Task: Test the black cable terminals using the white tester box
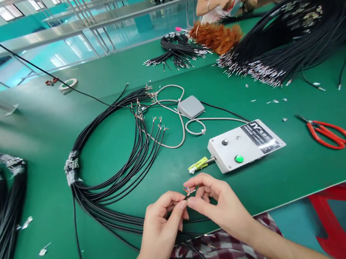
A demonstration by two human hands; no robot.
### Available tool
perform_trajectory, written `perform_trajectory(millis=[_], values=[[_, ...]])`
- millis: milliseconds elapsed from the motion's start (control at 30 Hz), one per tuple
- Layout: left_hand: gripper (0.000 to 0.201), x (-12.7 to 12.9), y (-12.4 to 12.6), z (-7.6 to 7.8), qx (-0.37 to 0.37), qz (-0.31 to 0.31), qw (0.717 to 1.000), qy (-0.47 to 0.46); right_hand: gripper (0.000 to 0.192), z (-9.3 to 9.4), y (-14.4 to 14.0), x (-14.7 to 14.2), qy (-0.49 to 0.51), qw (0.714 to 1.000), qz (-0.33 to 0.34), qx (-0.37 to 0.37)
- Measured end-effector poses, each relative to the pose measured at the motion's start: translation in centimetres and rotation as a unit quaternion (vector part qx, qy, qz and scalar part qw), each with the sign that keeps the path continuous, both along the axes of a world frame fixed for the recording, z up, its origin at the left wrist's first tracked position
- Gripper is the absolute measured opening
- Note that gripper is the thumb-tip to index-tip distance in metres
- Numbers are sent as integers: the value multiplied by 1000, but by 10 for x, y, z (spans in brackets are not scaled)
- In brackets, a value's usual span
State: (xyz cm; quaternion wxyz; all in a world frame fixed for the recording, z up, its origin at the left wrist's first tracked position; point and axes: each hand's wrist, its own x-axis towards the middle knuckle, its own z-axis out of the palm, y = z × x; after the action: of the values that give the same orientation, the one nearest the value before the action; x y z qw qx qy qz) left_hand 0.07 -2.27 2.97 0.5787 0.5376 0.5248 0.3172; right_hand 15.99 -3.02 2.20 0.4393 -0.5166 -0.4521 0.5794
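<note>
Left hand (164, 217) pinching black cable (186, 197) near its stripped end, fingers curled. Right hand (217, 199) at the splayed thin wires (188, 191), thumb and forefinger slightly apart; can't tell if gripping. Cable end between both hands, above tabletop (321, 173) near front edge. Grey control box (242, 145) just beyond right hand; looped cable bundle (72, 167) left; red-handled scissors (323, 130) far right.

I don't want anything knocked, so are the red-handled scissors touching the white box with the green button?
Apart. The head view plainly shows bare green tabletop between the red-handled scissors and the right end of the white box.
</note>
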Motion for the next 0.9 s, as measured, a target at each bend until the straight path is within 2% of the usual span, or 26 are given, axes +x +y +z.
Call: perform_trajectory(millis=[67, 200, 333, 467, 633, 700, 800, 900], values=[[23, 0, -1, 0, 1, 0, 1000, 1, 15, -1, 1, -8, 41, 998, -38, -1], [24, 1, -4, -2, -1, 14, 1000, -10, 26, -6, 1, -18, 124, 988, -72, -57], [23, 4, -7, -3, -4, 35, 999, -26, 31, -10, -2, -18, 155, 978, -101, -96], [23, 4, -8, -3, 2, 66, 997, -37, 30, -13, -9, -9, 114, 985, -99, -87], [23, 3, -8, -4, -3, 45, 999, -31, 18, -8, -12, 4, -8, 996, -84, 5], [22, 2, -9, -6, 21, 26, 999, -13, 18, -4, -9, 4, -37, 996, -69, 50], [19, 2, -11, -9, 99, -2, 994, 42, 7, -1, -6, 1, -47, 994, -61, 83], [17, 4, -12, -10, 171, -13, 981, 89, 16, -1, -4, 1, -3, 999, -45, 29]])
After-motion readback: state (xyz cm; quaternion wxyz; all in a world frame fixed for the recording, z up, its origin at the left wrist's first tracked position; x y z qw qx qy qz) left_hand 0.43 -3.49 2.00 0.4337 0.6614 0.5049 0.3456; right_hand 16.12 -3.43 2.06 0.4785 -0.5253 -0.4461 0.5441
